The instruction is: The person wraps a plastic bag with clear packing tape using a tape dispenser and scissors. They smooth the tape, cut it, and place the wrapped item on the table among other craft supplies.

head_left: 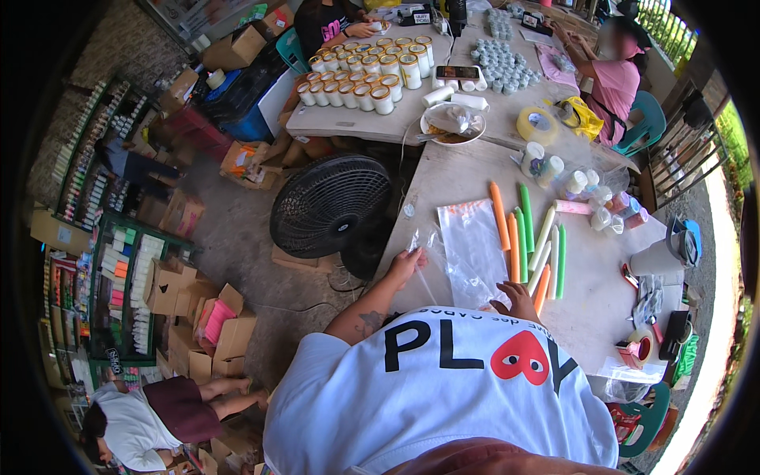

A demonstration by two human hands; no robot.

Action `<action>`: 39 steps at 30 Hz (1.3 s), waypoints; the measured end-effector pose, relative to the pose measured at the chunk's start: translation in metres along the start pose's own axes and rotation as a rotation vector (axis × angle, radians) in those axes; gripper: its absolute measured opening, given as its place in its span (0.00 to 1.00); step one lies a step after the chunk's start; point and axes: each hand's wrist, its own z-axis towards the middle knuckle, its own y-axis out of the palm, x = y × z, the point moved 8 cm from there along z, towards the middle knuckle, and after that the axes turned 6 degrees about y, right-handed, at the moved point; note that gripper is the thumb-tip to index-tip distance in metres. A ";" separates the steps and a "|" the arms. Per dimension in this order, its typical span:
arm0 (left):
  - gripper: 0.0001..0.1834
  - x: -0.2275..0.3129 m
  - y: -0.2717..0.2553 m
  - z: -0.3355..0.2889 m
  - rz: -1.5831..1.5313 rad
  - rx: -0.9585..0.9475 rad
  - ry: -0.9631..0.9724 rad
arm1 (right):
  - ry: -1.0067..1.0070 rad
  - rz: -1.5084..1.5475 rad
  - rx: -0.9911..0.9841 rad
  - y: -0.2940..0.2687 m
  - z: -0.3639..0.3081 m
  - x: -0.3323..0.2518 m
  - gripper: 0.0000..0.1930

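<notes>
My left hand (pixel 407 267) is closed on a clear plastic bag (pixel 427 286) near the table's left edge. My right hand (pixel 519 302) is at the near ends of the candles, its fingers apart, close to the lower corner of a flat stack of clear plastic bags (pixel 473 241). Whether it touches the bags I cannot tell. Long taper candles lie loosely side by side to the right of the stack: an orange candle (pixel 499 215), a green candle (pixel 527 218), a cream candle (pixel 544 235) and several more in these colours.
A black fan (pixel 332 207) stands left of the table. Several white jar candles (pixel 364 96) fill the far table, beside a plate (pixel 453 123) and a tape roll (pixel 537 125). Wrapped candles (pixel 582 182), a grey pitcher (pixel 659 257) and a tape dispenser (pixel 636 348) are at right. Other people work nearby.
</notes>
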 end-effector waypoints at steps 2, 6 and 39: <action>0.18 -0.003 0.006 -0.004 0.031 -0.053 -0.041 | 0.045 0.029 -0.027 -0.001 0.000 -0.012 0.27; 0.20 0.073 0.116 -0.073 -0.038 -0.408 -0.213 | 0.294 0.381 -0.104 -0.017 0.001 -0.030 0.47; 0.17 -0.060 0.225 -0.130 0.728 -0.508 -0.371 | 1.119 0.842 1.890 -0.163 -0.471 0.550 0.27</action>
